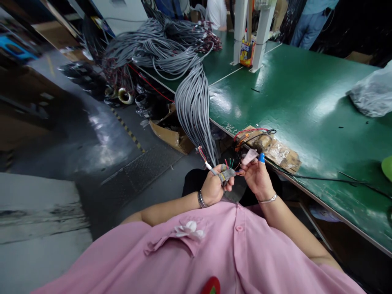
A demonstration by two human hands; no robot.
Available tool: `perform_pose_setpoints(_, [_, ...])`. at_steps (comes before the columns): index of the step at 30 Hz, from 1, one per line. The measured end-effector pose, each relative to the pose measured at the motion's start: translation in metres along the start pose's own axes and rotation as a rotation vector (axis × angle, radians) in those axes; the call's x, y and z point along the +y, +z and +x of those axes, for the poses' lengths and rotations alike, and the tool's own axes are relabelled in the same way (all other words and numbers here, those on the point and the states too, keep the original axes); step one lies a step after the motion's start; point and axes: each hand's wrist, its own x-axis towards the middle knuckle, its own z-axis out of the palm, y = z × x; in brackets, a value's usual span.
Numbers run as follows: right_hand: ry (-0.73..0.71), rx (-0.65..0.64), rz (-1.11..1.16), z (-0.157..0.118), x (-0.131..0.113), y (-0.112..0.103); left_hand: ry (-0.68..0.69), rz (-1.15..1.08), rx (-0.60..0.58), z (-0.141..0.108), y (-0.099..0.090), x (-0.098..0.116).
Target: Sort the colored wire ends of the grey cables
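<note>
My left hand (214,185), with grey-and-yellow finger covers, is closed around a grey cable (211,168). Red and other coloured wires (201,154) fan out of the cable's white end, up and left of the fist. More thin wires, green, red and blue (230,164), spread from between the covered fingers toward the right. My right hand (257,177) is palm up with its thumb apart from the fingers. A blue cover sits on the thumb and a pale wrap (249,156) on a finger. Its fingertips are close to the wire ends; whether they touch is unclear.
A thick bundle of grey cables (194,98) hangs over the edge of the green table (294,94). A taped wooden block (280,153) lies near the edge beside black and red leads. An opened cardboard box (170,132) stands below. Two people are across the table.
</note>
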Motion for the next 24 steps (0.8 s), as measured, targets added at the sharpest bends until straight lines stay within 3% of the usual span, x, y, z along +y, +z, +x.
perform_pose_setpoints(6, [0.231,-0.277,-0.251,-0.013,-0.021,-0.007,0.005,0.109,-0.024,-0.001,-0.007,-0.003])
perform_pose_setpoints(12, [0.16,-0.262,-0.518,-0.016,-0.033,-0.003,-0.014,0.228,-0.085,-0.001,-0.011,-0.01])
perform_pose_setpoints(20, [0.157,-0.356,-0.662,-0.022,-0.031,0.008,-0.206,0.514,-0.347,-0.003,-0.009,-0.001])
perform_pose_setpoints(24, [0.092,-0.355,-0.674,-0.024,-0.031,0.006,-0.232,0.485,-0.312,-0.001,-0.008,-0.001])
